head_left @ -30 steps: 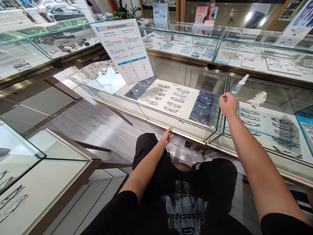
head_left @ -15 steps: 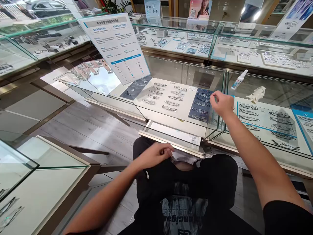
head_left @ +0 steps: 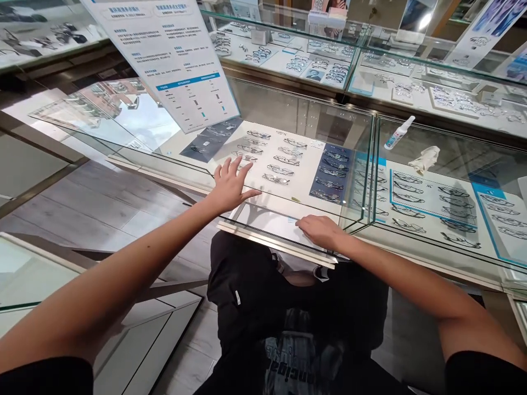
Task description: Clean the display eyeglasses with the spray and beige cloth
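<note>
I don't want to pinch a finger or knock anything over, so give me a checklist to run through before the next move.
1. Drawer pulled out: ok, it stands open at the front of the glass display case.
2. Left hand free: ok, fingers spread, no item visible in it.
3. Left hand lifted off the glass: cannot tell, contact at the case's front edge is unclear.
4. Right hand clear of the drawer: not ok, it is over or in it.
5. White bottle and crumpled cloth away from both hands: ok, both on the neighbouring case.
</note>
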The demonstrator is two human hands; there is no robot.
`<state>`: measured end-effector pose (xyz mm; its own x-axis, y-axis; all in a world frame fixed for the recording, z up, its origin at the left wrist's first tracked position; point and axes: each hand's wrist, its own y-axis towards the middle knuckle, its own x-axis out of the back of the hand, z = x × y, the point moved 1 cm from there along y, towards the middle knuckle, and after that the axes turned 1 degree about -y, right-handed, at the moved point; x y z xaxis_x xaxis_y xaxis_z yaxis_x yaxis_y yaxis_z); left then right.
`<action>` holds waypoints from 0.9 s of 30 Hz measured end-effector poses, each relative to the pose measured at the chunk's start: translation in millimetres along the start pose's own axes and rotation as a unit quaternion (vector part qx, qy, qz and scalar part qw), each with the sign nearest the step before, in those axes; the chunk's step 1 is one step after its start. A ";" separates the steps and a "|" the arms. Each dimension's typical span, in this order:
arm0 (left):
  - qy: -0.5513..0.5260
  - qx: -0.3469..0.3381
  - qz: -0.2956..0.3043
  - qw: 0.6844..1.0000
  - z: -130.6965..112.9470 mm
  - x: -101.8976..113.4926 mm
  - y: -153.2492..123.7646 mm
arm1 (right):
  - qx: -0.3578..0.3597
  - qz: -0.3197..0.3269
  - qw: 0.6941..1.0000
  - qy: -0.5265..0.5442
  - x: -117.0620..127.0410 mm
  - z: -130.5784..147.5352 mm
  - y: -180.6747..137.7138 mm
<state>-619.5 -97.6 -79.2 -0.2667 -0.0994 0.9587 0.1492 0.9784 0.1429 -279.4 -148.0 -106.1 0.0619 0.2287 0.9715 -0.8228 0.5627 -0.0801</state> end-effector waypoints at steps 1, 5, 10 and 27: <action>-0.008 -0.009 -0.012 1.000 0.9 -1.3 -2.1 | -0.049 0.008 0.999 0.015 -9.8 -6.5 5.5; -0.027 -0.024 -0.047 0.998 7.3 -4.4 -6.3 | -0.247 -0.030 0.968 0.000 -38.4 -48.7 29.8; -0.029 -0.034 -0.058 0.997 10.5 -7.2 -6.0 | -0.387 -0.101 0.916 0.024 -68.0 -92.7 37.9; -0.023 -0.026 -0.048 0.998 6.0 -3.0 -5.4 | -0.317 -0.037 0.945 0.072 -71.3 -84.8 18.5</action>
<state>-625.1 -101.5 -84.3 -0.3244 -0.1827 0.9281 0.1693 0.9541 0.2470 -251.1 -86.5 -195.8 0.2196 0.2511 0.9427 -0.3131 0.9333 -0.1757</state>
